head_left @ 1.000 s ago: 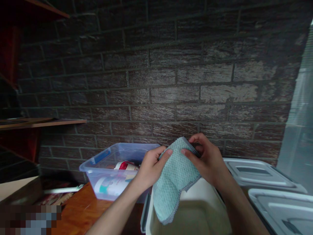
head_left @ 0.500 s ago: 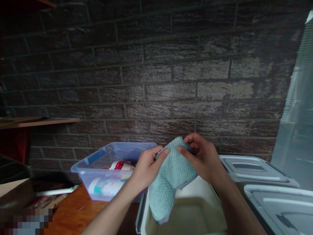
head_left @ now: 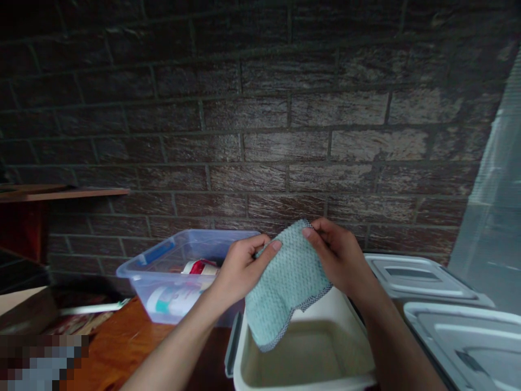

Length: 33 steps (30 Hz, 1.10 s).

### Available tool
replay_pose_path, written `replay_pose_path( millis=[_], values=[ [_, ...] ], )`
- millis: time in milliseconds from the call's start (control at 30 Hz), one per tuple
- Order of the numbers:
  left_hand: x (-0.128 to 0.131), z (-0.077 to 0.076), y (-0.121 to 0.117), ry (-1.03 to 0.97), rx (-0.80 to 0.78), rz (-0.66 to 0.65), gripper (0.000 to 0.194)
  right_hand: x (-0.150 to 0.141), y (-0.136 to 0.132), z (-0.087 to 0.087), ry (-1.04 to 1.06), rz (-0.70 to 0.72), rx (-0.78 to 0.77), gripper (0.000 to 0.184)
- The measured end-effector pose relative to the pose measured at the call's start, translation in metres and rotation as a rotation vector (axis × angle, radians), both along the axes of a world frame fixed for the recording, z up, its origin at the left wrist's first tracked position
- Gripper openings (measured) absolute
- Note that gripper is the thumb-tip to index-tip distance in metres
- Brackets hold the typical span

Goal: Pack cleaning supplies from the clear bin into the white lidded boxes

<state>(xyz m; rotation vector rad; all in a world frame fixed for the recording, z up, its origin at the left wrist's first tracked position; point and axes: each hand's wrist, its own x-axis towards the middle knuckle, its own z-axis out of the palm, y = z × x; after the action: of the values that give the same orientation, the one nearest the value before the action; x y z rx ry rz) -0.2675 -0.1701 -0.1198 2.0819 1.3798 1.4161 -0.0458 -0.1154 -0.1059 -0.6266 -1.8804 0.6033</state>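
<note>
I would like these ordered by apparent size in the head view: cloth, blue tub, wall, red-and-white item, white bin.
1. Wall
2. Blue tub, white bin: too alike to rank, both partly covered
3. Cloth
4. Red-and-white item

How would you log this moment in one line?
left hand: holding cloth; right hand: holding cloth's checked edge; cloth: above open white bin; blue bin: left of white bin
</note>
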Motion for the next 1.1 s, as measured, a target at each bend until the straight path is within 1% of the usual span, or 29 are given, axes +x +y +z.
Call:
replay_pose_path(
  millis=[67,200,267,400,533,633,800,900,1000,1100],
  values=[
    [0.002,0.002,-0.002,-0.026,-0.025,-0.063,0.035,0.0,-0.001,0.0,-0.01,0.019,-0.015,0.034],
    [0.013,0.003,-0.007,-0.106,-0.072,-0.263,0.027,-0.005,-0.007,0.0,-0.113,0.115,-0.013,0.03],
    [0.019,0.001,-0.007,-0.146,-0.082,-0.297,0.027,-0.008,-0.01,0.001,-0.159,0.177,-0.011,0.028],
    [0.02,-0.003,-0.003,-0.238,-0.077,-0.243,0.031,-0.009,-0.014,0.003,-0.146,0.197,-0.032,0.032],
    [0.009,-0.001,0.003,-0.403,-0.003,-0.128,0.033,-0.005,-0.014,0.002,-0.146,0.247,-0.074,0.028],
    [0.002,0.002,0.006,-0.478,0.045,-0.07,0.032,-0.004,-0.013,0.001,-0.144,0.235,-0.085,0.027],
    [-0.001,0.002,0.007,-0.488,0.094,-0.007,0.032,-0.005,-0.01,0.001,-0.086,0.227,-0.092,0.026],
    [0.002,0.001,0.006,-0.49,0.096,-0.043,0.03,-0.005,-0.011,0.003,-0.08,0.206,-0.065,0.027],
    [0.005,-0.001,0.005,-0.486,0.073,-0.089,0.028,-0.003,-0.013,0.004,-0.127,0.161,-0.005,0.027],
    [0.003,0.0,0.005,-0.476,0.107,-0.028,0.028,-0.002,-0.014,0.005,-0.165,0.131,0.003,0.032]
  ],
)
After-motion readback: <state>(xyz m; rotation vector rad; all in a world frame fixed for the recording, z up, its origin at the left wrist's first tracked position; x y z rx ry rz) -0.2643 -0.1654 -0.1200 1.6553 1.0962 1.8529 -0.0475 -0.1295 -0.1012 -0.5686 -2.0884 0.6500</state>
